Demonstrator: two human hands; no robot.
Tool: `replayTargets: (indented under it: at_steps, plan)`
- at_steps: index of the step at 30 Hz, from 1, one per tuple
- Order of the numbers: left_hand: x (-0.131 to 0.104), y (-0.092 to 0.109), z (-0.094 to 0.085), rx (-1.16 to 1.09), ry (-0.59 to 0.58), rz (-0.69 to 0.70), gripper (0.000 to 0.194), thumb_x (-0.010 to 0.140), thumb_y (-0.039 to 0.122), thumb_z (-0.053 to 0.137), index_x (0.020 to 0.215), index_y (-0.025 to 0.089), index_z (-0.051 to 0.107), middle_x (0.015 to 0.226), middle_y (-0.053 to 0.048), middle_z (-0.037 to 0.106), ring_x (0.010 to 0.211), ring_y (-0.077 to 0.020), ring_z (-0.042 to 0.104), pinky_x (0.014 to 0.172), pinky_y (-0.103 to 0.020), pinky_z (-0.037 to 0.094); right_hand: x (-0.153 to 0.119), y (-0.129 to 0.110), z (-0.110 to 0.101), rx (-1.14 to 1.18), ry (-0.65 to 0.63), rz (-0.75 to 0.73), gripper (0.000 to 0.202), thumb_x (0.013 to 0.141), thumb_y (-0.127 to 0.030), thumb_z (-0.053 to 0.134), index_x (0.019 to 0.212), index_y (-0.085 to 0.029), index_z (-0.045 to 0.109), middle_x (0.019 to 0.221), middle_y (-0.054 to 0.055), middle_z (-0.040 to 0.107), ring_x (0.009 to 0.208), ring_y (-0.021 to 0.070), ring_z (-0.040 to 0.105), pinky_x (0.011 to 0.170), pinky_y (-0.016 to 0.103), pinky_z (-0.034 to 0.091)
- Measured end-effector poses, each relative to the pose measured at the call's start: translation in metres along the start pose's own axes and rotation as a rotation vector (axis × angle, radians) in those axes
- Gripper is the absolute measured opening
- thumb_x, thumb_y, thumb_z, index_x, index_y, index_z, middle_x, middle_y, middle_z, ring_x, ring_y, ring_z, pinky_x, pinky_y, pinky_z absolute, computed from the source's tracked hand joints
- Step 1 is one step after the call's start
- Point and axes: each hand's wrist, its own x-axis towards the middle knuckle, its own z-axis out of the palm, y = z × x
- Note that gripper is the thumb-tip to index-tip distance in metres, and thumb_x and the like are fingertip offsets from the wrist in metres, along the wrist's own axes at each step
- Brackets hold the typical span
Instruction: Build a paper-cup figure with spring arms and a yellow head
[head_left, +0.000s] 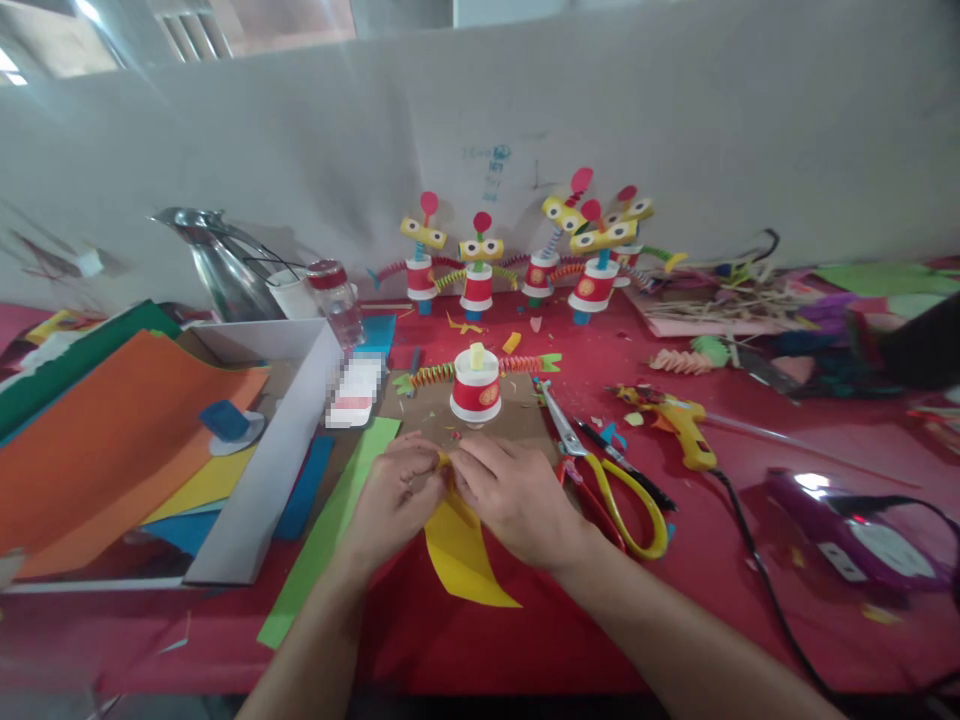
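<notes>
Between my two hands is a strip of yellow paper [461,555], its free end hanging down toward me in a curve. My left hand [397,490] pinches the upper end, which looks rolled or folded. The fingers of my right hand [514,495] close on that same end from the other side. Just beyond my fingertips stands a white and red paper cup [475,388], upside down, with springy folded-paper arms on both sides and a small pale yellow piece on top. A brown board [517,415] lies under the cup.
Scissors [630,500], a pen [630,465] and a yellow glue gun [686,425] lie to the right. A white box [292,400] with coloured paper stands left, beside a green strip [330,535]. Several finished cup figures [480,285] line the wall; a steel jug [217,265] is back left.
</notes>
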Motion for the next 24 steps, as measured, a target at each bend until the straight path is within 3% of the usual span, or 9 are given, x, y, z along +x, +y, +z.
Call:
replayTargets:
  at_steps: [4,10,16,21,24]
  plan:
    - [0.001,0.005,-0.003,-0.063,-0.007,-0.023,0.034,0.084,0.021,0.048,0.052,0.020,0.035,0.055,0.003,0.035,0.061,-0.0142,0.039,0.085,-0.033,0.041,0.001,0.003,-0.002,0.221,0.034,0.105,0.016,0.089,-0.010,0.051,0.079,-0.015,0.063,0.080,0.005,0.066,0.071,0.0165,0.060,0.064,0.028,0.045]
    - [-0.001,0.003,-0.010,-0.180,0.009,-0.103,0.034,0.085,0.033,0.055,0.054,0.019,0.056,0.059,-0.002,0.056,0.070,-0.0186,0.052,0.098,-0.039,0.038,0.002,0.009,-0.002,0.457,0.190,0.242,0.015,0.085,-0.008,0.053,0.078,-0.017,0.063,0.080,0.005,0.067,0.067,0.0136,0.060,0.062,0.024,0.046]
    - [-0.006,0.000,-0.016,-0.252,0.085,-0.172,0.032,0.084,0.034,0.058,0.057,0.019,0.063,0.064,-0.003,0.061,0.070,-0.0191,0.054,0.102,-0.041,0.036,0.002,0.013,-0.002,0.435,0.222,0.309,0.013,0.086,-0.011,0.053,0.083,-0.018,0.063,0.078,0.004,0.066,0.064,0.0132,0.059,0.060,0.024,0.046]
    - [-0.007,0.002,-0.019,-0.351,0.187,-0.259,0.025,0.081,0.031,0.060,0.060,0.019,0.066,0.071,-0.006,0.065,0.080,-0.0232,0.059,0.091,-0.037,0.041,0.001,0.020,-0.005,0.376,0.313,0.426,0.009,0.081,-0.013,0.054,0.078,-0.020,0.059,0.072,0.001,0.061,0.060,0.0126,0.054,0.057,0.024,0.043]
    - [-0.006,-0.002,-0.016,-0.329,0.139,-0.240,0.025,0.082,0.030,0.060,0.060,0.018,0.065,0.069,-0.005,0.063,0.078,-0.0212,0.057,0.092,-0.036,0.040,0.001,0.019,-0.008,0.361,0.280,0.423,0.008,0.082,-0.016,0.056,0.075,-0.020,0.056,0.072,0.001,0.061,0.062,0.0135,0.055,0.058,0.025,0.043]
